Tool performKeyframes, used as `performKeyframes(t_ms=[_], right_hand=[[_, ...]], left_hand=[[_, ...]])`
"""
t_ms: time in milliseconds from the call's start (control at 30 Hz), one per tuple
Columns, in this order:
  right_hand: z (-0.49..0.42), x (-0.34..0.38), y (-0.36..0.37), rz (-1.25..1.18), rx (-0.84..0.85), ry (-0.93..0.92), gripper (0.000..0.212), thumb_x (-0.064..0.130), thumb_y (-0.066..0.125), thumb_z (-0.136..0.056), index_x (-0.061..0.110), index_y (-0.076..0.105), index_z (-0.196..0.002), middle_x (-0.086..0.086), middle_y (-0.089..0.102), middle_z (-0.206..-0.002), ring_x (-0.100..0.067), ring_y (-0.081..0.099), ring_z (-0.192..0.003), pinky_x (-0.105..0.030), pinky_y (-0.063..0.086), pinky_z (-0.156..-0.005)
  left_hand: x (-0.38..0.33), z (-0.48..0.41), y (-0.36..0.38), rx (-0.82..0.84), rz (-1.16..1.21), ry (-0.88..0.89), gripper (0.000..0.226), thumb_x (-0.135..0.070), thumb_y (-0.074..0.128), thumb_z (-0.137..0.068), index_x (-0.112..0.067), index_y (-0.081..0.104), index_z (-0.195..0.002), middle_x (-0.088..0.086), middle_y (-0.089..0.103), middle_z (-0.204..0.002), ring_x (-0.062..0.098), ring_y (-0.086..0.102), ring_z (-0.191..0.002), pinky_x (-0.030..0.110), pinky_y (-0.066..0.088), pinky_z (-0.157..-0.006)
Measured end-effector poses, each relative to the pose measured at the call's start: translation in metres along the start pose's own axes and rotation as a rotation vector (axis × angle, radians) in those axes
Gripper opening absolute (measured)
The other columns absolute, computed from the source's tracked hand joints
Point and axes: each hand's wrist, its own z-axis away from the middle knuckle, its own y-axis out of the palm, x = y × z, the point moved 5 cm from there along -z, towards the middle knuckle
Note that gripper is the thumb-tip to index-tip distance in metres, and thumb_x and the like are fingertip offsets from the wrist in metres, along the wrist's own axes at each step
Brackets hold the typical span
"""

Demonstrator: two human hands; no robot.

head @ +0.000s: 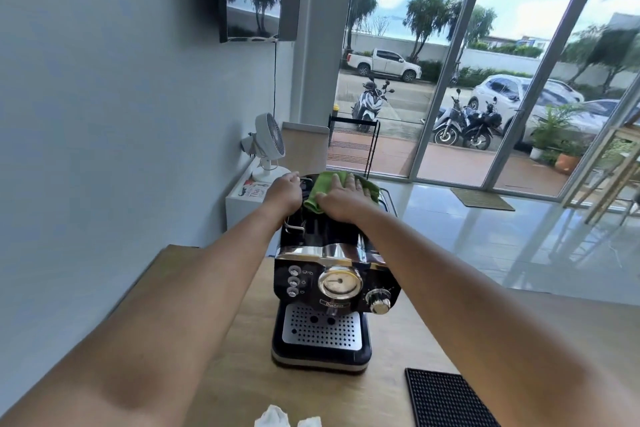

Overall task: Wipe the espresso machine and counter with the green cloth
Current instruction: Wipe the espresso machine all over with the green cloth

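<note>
Now the green cloth (322, 184) lies atop the espresso machine (332, 284), toward its 12 o'clock end, on the wooden counter (242, 374). Right hand (346, 199) presses it flat, fingers straight and close together. Left hand (284, 190), at the cloth's 9 o'clock, curls its fingers over the machine's rim. Black mat (446, 399) at 5 o'clock

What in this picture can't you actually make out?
Head view, the only one:
- Top of the espresso machine: covered by the green cloth and right hand.
- Fingertips of the left hand: hidden behind the hand itself, so its grip is unclear.
- The white crumpled thing and black mat: cut off by the bottom edge.
- Symbols by the buttons: too small.
</note>
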Motion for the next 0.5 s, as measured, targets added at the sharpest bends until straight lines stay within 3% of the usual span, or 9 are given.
performKeyframes(t_ms=[200,300,367,433,500], right_hand=[[-0.007,0.012,-0.004,0.015,-0.035,-0.11,0.062,0.039,0.028,-0.096,0.026,0.014,-0.155,0.002,-0.003,-0.164,-0.019,-0.006,-0.15,-0.043,0.0,-0.119],[0.007,0.012,0.001,0.064,-0.017,-0.205,0.06,0.035,0.027,-0.098,0.025,0.014,-0.155,0.004,-0.001,-0.164,-0.016,-0.008,-0.15,-0.041,-0.003,-0.119],[0.022,0.007,0.005,0.089,0.019,-0.279,0.058,0.034,0.026,-0.099,0.025,0.013,-0.156,0.006,-0.002,-0.164,-0.014,-0.01,-0.15,-0.041,-0.004,-0.119],[0.033,0.0,0.003,0.069,0.07,-0.333,0.056,0.032,0.027,-0.1,0.026,0.016,-0.155,0.007,0.0,-0.164,-0.012,-0.01,-0.149,-0.042,-0.004,-0.12],[0.024,-0.003,-0.002,0.056,0.105,-0.329,0.054,0.028,0.028,-0.101,0.022,0.02,-0.155,0.003,0.003,-0.164,-0.015,-0.008,-0.15,-0.04,-0.004,-0.12]], left_hand=[[0.006,-0.004,0.0,-0.009,-0.024,-0.026,0.046,-0.023,0.032,-0.103,-0.01,0.036,-0.146,0.007,0.035,-0.153,0.025,0.034,-0.14,0.025,0.024,-0.111],[0.004,-0.001,0.0,-0.008,-0.013,-0.022,0.042,-0.022,0.032,-0.103,-0.009,0.042,-0.141,0.009,0.041,-0.149,0.027,0.04,-0.134,0.028,0.029,-0.107],[0.006,-0.003,0.002,0.01,0.016,-0.021,0.03,-0.019,0.032,-0.102,-0.01,0.059,-0.111,0.014,0.053,-0.129,0.026,0.049,-0.116,0.029,0.035,-0.094],[0.003,-0.004,0.002,0.014,0.006,0.017,0.033,-0.011,0.032,-0.1,-0.015,0.045,-0.07,0.026,0.054,-0.104,0.025,0.048,-0.094,0.03,0.035,-0.078],[0.0,-0.001,0.001,0.035,-0.026,0.018,0.03,-0.004,0.032,-0.098,-0.005,0.049,-0.073,0.033,0.054,-0.11,0.034,0.053,-0.097,0.036,0.039,-0.081]])
